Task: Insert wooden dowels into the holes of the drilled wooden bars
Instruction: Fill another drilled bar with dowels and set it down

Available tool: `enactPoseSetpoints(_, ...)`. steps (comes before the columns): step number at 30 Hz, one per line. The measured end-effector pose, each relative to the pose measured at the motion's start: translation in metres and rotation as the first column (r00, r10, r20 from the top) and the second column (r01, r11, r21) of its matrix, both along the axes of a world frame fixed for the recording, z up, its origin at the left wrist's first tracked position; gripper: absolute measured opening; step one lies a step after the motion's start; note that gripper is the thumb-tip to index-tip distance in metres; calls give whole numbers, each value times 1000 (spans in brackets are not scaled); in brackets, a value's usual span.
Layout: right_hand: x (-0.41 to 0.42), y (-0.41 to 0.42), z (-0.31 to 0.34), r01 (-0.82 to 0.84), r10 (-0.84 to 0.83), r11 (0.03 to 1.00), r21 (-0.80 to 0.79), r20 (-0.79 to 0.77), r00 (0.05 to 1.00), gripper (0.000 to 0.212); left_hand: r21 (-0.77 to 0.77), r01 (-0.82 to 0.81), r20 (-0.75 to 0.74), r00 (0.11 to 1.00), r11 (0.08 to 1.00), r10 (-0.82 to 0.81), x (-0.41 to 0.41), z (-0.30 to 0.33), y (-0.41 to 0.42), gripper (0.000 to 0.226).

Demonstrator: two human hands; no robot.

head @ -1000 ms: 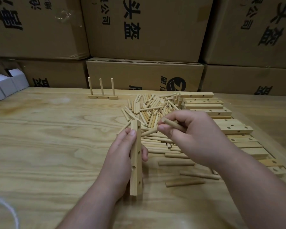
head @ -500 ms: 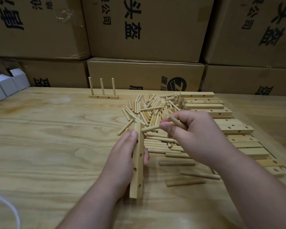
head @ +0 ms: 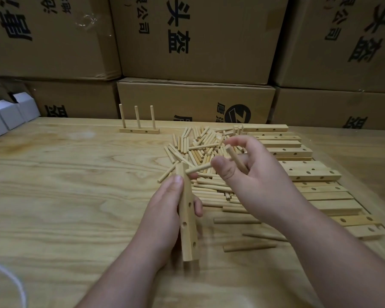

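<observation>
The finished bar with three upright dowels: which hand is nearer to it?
Left. The left hand is in front of the finished bar, slightly right; the right hand is farther right.

One head-worn camera looks forward and down, close over the table [head: 53,196]. Cardboard boxes [head: 193,36] fill twelve o'clock, probably near.

- You have two hands in view: your left hand [head: 165,210] grips one drilled bar [head: 187,221], and your right hand [head: 253,181] holds two dowels [head: 198,169].
- One finished bar [head: 139,130] stands in the upper middle of the frame with three upright dowels.
- The loose dowel pile [head: 200,152] at centre is too tangled for you to count.
- About ten bars lie in the stack [head: 298,170] at right.
- Six cardboard boxes [head: 196,41] fill the top.
- Two white boxes [head: 7,114] sit at upper left.
</observation>
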State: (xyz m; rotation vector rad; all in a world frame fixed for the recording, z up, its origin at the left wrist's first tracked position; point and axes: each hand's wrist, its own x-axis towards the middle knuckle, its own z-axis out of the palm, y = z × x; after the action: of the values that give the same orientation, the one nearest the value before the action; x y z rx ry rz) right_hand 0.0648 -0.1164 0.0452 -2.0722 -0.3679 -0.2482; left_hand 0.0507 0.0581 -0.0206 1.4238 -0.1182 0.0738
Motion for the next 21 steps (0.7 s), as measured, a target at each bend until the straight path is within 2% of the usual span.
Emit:
enactPoseSetpoints(3, -3, 1, 2, -25, 29, 998, 51, -75, 997, 20, -128, -72, -51, 997, 989, 66, 4, 1, 1, 44)
enactPoseSetpoints(7, -6, 5, 1, -120, 103, 977, -176, -104, 989, 11, -196, -113, -70, 992, 974, 101, 4, 2, 2, 46)
enactPoseSetpoints(9, -7, 7, -2, -181, 157, 943, -280, -105, 982, 4, -191, -120, -67, 992, 974, 109, 4, 1, 2, 46)
enactPoseSetpoints(11, -8, 9, -4, -204, 183, 912, -356, -91, 979, 11, -170, -128, -70, 991, 977, 118, 3, 1, 2, 45)
enactPoseSetpoints(21, -12, 6, 3, -193, 165, 904, -381, -105, 981, 12, -51, -164, -30, 986, 985, 163, 1, 3, -2, 41)
